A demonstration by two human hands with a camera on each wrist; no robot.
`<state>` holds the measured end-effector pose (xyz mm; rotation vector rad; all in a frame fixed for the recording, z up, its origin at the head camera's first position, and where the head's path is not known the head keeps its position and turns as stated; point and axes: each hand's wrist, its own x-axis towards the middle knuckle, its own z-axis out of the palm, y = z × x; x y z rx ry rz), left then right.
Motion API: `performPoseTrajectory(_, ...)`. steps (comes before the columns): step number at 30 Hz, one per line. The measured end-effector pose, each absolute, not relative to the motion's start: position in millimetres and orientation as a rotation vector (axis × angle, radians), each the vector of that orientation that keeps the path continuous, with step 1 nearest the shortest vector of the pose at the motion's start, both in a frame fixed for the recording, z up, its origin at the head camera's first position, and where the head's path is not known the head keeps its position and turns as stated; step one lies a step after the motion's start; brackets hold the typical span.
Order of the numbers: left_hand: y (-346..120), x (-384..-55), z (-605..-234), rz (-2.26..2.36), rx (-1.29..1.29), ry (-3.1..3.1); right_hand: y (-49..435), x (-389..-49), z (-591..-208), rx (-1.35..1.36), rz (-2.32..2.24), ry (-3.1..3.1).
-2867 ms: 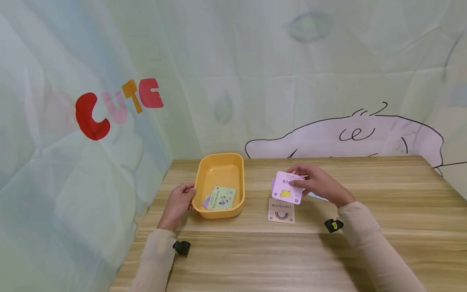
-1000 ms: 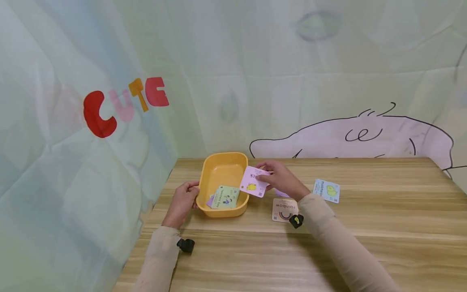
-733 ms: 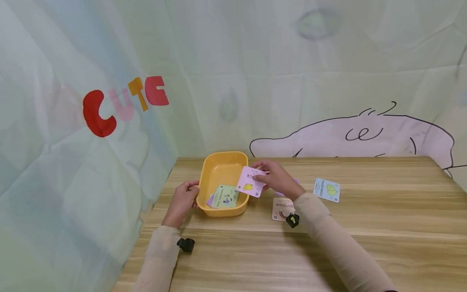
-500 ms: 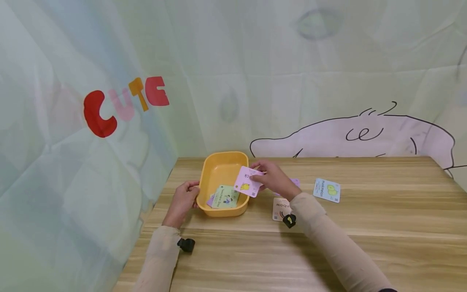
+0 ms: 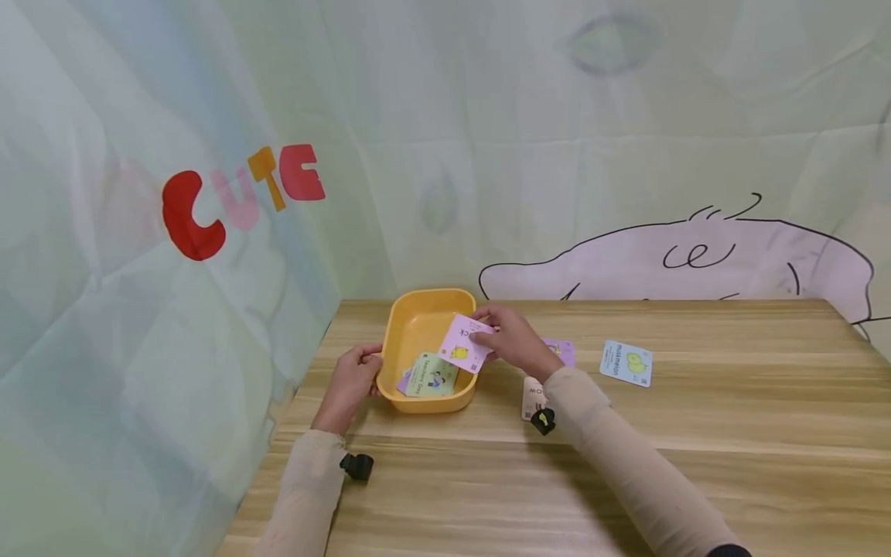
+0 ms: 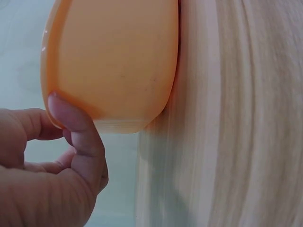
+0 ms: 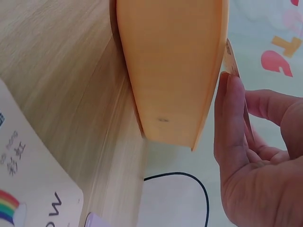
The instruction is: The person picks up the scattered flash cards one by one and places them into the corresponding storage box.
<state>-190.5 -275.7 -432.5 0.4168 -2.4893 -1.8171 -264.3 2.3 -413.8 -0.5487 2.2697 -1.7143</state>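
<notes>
A yellow plastic tray (image 5: 428,298) stands at the left of the wooden table. My left hand (image 5: 346,387) pinches its left rim, thumb and fingers on either side, as the left wrist view shows. Inside lie a green "Teachers' Day" card (image 5: 431,377) and a purple card (image 5: 404,381) partly under it. My right hand (image 5: 511,338) pinches a pink picture card (image 5: 465,343) with a yellow chick between thumb and fingers. This card is over the tray's right rim, its lower left corner overlapping the green card in the head view. The right wrist view shows the card edge-on beside the tray wall.
On the table (image 5: 445,495) a blue muskmelon card (image 5: 626,363) lies to the right. A purple card (image 5: 561,352) and a rainbow card (image 5: 532,398) are partly hidden by my right arm. Printed fabric (image 5: 418,155) hangs behind and at the left.
My right hand has carried the pink card leftward from above the table to over the tray, uncovering the muskmelon card. My left hand keeps its hold on the rim.
</notes>
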Motion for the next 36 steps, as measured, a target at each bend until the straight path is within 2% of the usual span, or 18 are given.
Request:
performPoseTrajectory(11,-276,-191,-434,-1.824,0.408,-2.484,-7,-268,-415,-0.464,-1.702,2.335)
performPoseTrajectory(36,-277,-191,-435,-1.852,0.364,-2.458,-37,-268,-414,-0.547,-1.619,2.440)
